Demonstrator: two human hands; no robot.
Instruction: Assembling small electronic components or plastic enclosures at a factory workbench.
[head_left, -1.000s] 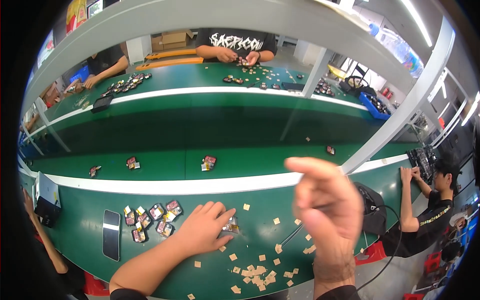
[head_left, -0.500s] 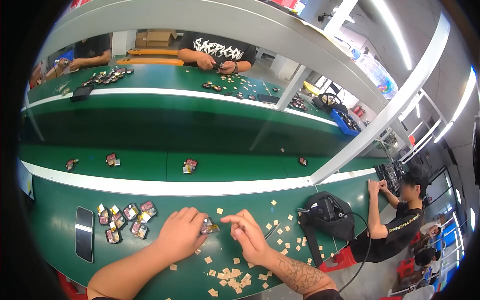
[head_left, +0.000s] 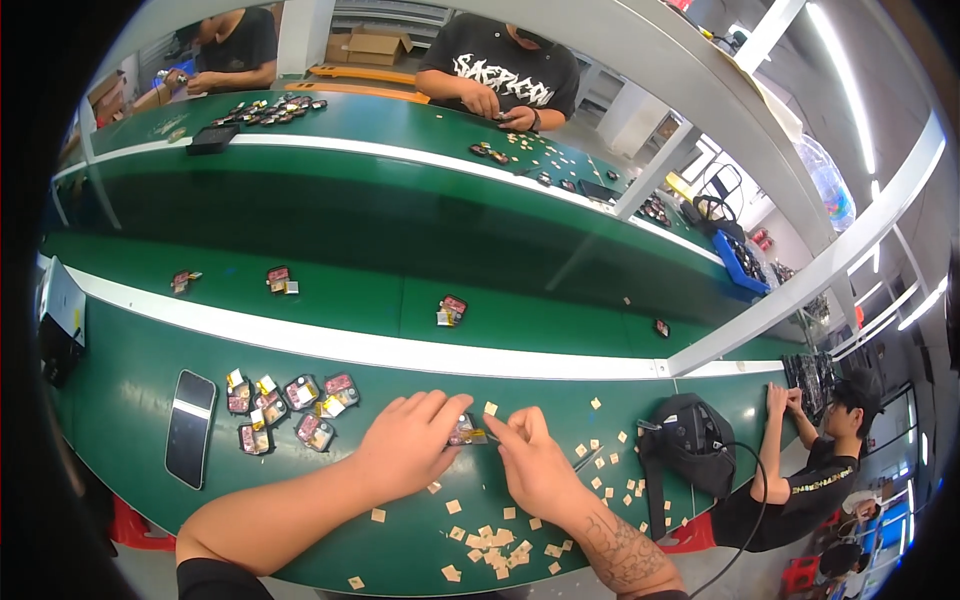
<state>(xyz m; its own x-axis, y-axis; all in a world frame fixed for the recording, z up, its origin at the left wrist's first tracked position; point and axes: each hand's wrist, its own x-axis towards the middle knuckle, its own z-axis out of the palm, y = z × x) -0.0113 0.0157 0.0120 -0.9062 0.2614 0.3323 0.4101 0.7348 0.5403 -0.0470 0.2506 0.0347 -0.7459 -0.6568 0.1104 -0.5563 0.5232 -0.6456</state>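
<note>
My left hand [head_left: 408,443] rests on the green table [head_left: 140,380] and pinches a small dark part with a pink face [head_left: 462,431]. My right hand [head_left: 530,465] meets it from the right, thumb and forefinger closed on the same part's right end. Small tan square pieces [head_left: 495,545] lie scattered around and below both hands. A cluster of several similar small parts [head_left: 290,405] sits to the left of my left hand.
A dark phone [head_left: 190,428] lies flat at the left. A black bag with a cable [head_left: 692,440] sits to the right. A white rail [head_left: 350,345] borders a green conveyor carrying small parts [head_left: 452,310]. Other people work across the line and at the right.
My right hand came down from in front of the camera to the table and joined my left hand on the small part. The view shifted slightly.
</note>
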